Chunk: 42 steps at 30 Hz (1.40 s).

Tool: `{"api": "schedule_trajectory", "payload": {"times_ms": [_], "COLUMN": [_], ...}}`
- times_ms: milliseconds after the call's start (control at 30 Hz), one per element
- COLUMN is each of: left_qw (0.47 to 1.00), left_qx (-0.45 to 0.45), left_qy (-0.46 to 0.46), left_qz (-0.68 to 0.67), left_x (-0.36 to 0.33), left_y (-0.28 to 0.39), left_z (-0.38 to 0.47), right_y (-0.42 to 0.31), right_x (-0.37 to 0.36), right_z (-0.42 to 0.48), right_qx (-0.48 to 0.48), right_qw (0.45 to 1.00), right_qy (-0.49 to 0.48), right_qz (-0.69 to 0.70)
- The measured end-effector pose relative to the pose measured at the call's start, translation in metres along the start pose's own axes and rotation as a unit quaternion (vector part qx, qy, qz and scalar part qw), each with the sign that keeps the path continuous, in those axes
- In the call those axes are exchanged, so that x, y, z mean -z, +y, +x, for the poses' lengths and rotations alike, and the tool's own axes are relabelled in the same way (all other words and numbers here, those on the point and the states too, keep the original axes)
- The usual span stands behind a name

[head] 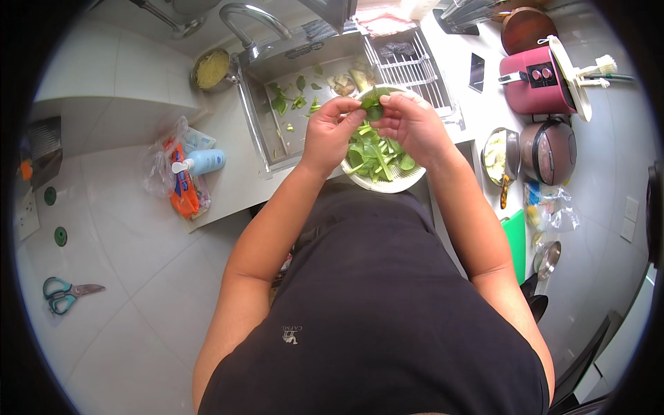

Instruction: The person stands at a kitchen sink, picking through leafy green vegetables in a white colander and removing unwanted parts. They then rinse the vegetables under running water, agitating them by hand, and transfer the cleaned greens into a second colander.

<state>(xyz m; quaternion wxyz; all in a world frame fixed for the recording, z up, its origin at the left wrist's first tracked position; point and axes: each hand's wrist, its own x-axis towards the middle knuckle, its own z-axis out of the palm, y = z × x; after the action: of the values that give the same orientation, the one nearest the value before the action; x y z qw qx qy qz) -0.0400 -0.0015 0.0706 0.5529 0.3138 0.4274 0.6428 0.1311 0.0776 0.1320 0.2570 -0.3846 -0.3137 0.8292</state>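
My left hand (334, 132) and my right hand (410, 122) meet above a white plastic colander (386, 187) at the sink's front edge. Between their fingertips they pinch a green leaf (373, 106). Cut leafy greens (374, 155) fill the colander. Behind and to the left, more loose leaves (280, 104) and a pale vegetable stalk (360, 78) lie in the stainless steel sink (270, 148). Peelings (342, 84) sit around the drain. My hands hide part of the colander's rim.
A chrome faucet (254, 13) arches over the sink; a metal bowl of pale shreds (212, 70) stands left. A blue pump bottle (205, 162) is on the left counter. At right are a dish rack (410, 67), a phone (476, 72), a pink appliance (534, 85) and a rice cooker (550, 150).
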Motion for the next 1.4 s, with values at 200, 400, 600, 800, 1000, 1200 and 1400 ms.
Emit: {"api": "schedule_trajectory", "payload": {"times_ms": [200,400,600,800,1000,1200,1400], "left_qw": [0.993,0.989,0.994,0.993,0.984,0.967,0.968], "left_qx": [0.074,0.101,0.089,0.112,0.152,0.174,0.141], "left_qy": [-0.02,-0.028,-0.021,-0.044,0.083,0.184,0.209], "left_qz": [-0.089,-0.102,-0.055,0.018,-0.037,-0.001,0.008], "left_x": [0.003,0.006,0.006,0.018,0.028,0.049,0.072], "left_y": [0.001,0.003,0.006,0.007,0.005,0.0,-0.014], "left_z": [-0.001,-0.004,-0.007,-0.009,-0.009,-0.016,-0.021], "right_y": [0.003,0.006,0.005,0.006,0.033,0.055,0.072], "right_x": [-0.001,-0.002,-0.014,0.0,-0.035,-0.027,-0.041], "right_z": [0.0,0.002,0.0,0.013,0.048,0.117,0.095], "right_qx": [0.0,0.052,0.116,0.134,0.091,0.059,-0.053], "right_qw": [1.0,0.995,0.967,0.949,0.988,0.959,0.964], "right_qy": [0.007,0.004,-0.033,0.014,0.122,0.116,0.0], "right_qz": [-0.01,-0.082,-0.224,-0.286,-0.004,-0.252,-0.26]}}
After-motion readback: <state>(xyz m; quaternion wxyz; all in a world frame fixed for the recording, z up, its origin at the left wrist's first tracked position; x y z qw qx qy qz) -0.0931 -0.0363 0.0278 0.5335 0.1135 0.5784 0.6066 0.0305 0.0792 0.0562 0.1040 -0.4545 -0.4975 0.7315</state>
